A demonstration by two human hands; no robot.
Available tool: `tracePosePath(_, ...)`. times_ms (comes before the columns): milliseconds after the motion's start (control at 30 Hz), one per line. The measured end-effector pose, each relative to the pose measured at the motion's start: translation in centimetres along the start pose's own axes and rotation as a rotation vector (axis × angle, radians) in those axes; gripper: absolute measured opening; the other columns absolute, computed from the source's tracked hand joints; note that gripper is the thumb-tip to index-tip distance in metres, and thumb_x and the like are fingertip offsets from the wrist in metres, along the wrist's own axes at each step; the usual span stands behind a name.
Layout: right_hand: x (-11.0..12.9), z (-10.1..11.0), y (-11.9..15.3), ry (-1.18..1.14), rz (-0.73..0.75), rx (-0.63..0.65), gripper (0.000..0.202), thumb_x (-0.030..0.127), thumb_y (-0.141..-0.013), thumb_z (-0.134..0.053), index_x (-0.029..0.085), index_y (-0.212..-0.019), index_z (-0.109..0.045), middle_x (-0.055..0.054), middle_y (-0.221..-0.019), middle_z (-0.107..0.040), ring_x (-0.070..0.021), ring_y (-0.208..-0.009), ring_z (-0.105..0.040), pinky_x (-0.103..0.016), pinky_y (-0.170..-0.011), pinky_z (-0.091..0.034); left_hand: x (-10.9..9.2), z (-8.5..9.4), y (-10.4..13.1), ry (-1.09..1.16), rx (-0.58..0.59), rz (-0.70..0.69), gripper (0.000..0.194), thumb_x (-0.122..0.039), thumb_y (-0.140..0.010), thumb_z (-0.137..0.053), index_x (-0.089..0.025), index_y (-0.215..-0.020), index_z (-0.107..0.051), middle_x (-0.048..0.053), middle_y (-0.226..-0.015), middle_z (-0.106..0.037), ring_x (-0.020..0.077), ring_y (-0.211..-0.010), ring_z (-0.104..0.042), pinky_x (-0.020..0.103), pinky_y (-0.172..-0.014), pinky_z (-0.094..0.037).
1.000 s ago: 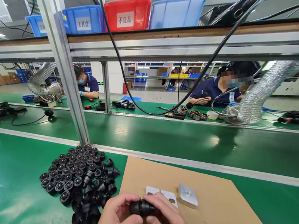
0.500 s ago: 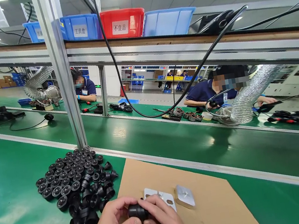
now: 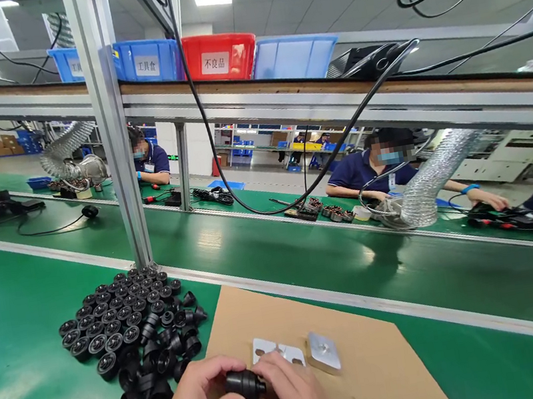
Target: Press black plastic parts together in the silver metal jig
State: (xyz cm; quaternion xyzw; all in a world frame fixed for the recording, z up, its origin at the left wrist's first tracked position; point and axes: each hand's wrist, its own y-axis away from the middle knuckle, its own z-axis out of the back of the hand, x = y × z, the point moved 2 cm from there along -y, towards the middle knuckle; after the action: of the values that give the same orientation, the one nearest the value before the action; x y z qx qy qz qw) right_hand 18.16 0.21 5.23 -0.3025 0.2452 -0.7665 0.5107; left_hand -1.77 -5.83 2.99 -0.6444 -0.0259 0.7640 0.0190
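Between my two hands is a black round plastic part with a stepped, narrow end [image 3: 244, 386], held lying sideways over a sheet of cardboard [image 3: 375, 371]. My left hand [image 3: 201, 398] grips its wide end between thumb and fingers. At the narrow end, the fingers and thumb of my right hand [image 3: 292, 394] close around it; the narrow tip shows between them. Just behind my hands lies a flat silver metal plate with holes [image 3: 264, 346], partly covered by my right fingers. A thicker silver metal block [image 3: 323, 351] rests to its right.
Left of the cardboard, many black round parts [image 3: 112, 325] and smaller black pieces [image 3: 168, 343] crowd the green bench. A metal post [image 3: 108, 130] rises behind them. A black cable [image 3: 206, 121] hangs from above. Across the bench, a co-worker [image 3: 363, 170] sits near a foil duct [image 3: 420, 182].
My right fingers have shifted slightly, and the part's narrow tip now shows. The view has tilted up a little. Across the bench, a co-worker's hand now reaches onto the black cables.
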Motion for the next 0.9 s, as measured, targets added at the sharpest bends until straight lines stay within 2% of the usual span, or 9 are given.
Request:
tracePosePath(167,-0.1,-0.3,1.0,0.071,0.034,0.010,0.048,0.048,-0.111,-0.031,0.022,-0.077,-0.053,-0.001,-0.061,-0.054,-0.0162,-0.049,-0.052,-0.031,-0.049,-0.034,-1.1,-0.2,0.4,-0.138,0.089,-0.082,0.043,-0.012,-0.068,-0.083,-0.030,-0.107,-0.083,0.003,-0.109,-0.082,0.0291,-0.108,-0.071,0.035,-0.102,-0.053)
tracePosePath(233,-0.3,0.0,1.0,-0.009,-0.033,0.021,0.052,0.054,-0.111,-0.027,0.020,-0.094,-0.061,-0.003,-0.068,-0.061,-0.0173,-0.055,-0.059,-0.030,-0.051,-0.041,-0.6,-0.2,0.4,-0.038,0.029,-0.021,0.042,-0.014,-0.069,-0.082,-0.028,-0.109,-0.082,0.004,-0.111,-0.081,0.0298,-0.109,-0.071,0.037,-0.102,-0.054)
tracePosePath(300,-0.4,0.4,0.9,-0.067,-0.061,0.022,0.052,0.057,-0.110,-0.028,0.018,-0.125,-0.059,-0.009,-0.091,-0.072,-0.0216,-0.075,-0.071,-0.031,-0.061,-0.053,0.2,-0.3,0.3,0.104,-0.012,0.036,0.040,-0.019,-0.073,-0.081,-0.024,-0.112,-0.080,0.008,-0.114,-0.079,0.0312,-0.111,-0.071,0.040,-0.102,-0.056)
tracePosePath(367,-0.3,0.6,0.5,-0.071,0.008,0.001,0.042,0.046,-0.110,-0.037,0.019,-0.139,-0.052,-0.014,-0.109,-0.074,-0.0242,-0.090,-0.075,-0.032,-0.070,-0.058,0.5,-0.3,0.2,0.176,-0.009,0.039,0.039,-0.023,-0.075,-0.081,-0.021,-0.114,-0.079,0.010,-0.115,-0.079,0.0320,-0.111,-0.071,0.042,-0.101,-0.057)
tracePosePath(467,-0.2,0.3,0.2,-0.095,0.080,-0.006,0.028,0.031,-0.109,-0.044,0.020,-0.131,-0.056,-0.010,-0.098,-0.075,-0.0223,-0.080,-0.074,-0.031,-0.065,-0.057,0.0,-0.1,0.0,0.069,-0.028,-0.003,0.038,-0.019,-0.073,-0.082,-0.024,-0.111,-0.082,0.007,-0.112,-0.081,0.0307,-0.109,-0.071,0.040,-0.102,-0.056)
tracePosePath(667,-0.2,-0.2,0.7,-0.093,-0.053,-0.031,0.042,0.059,-0.107,-0.043,0.022,-0.099,-0.061,-0.001,-0.067,-0.065,-0.0195,-0.054,-0.065,-0.031,-0.050,-0.048,-1.8,-0.1,0.1,-0.069,0.043,-0.154,0.046,-0.006,-0.069,-0.084,-0.032,-0.107,-0.084,0.000,-0.103,-0.084,0.0266,-0.100,-0.074,0.032,-0.096,-0.055)
tracePosePath(733,-0.3,0.1,0.8,-0.079,-0.075,-0.062,0.053,0.066,-0.104,-0.044,0.018,-0.118,-0.061,-0.007,-0.080,-0.070,-0.0214,-0.060,-0.068,-0.031,-0.051,-0.052,-1.4,0.0,0.1,-0.063,0.008,-0.098,0.045,-0.007,-0.070,-0.082,-0.032,-0.108,-0.084,0.000,-0.105,-0.083,0.0273,-0.102,-0.073,0.033,-0.096,-0.055)
tracePosePath(800,-0.4,0.3,0.8,-0.043,-0.012,-0.088,0.053,0.059,-0.103,-0.051,0.018,-0.136,-0.055,-0.014,-0.106,-0.073,-0.0238,-0.075,-0.073,-0.033,-0.061,-0.057,-0.5,0.0,0.2,-0.036,-0.033,-0.021,0.043,-0.010,-0.072,-0.080,-0.029,-0.110,-0.083,0.003,-0.109,-0.082,0.0285,-0.105,-0.072,0.035,-0.097,-0.055)
tracePosePath(900,-0.3,0.3,0.7,-0.008,0.084,-0.057,0.027,0.035,-0.103,-0.057,0.022,-0.127,-0.060,-0.013,-0.108,-0.073,-0.0238,-0.083,-0.074,-0.032,-0.068,-0.058,0.5,-0.1,0.2,0.008,-0.044,0.010,0.040,-0.016,-0.074,-0.080,-0.025,-0.114,-0.081,0.007,-0.114,-0.080,0.0305,-0.110,-0.070,0.039,-0.101,-0.053)
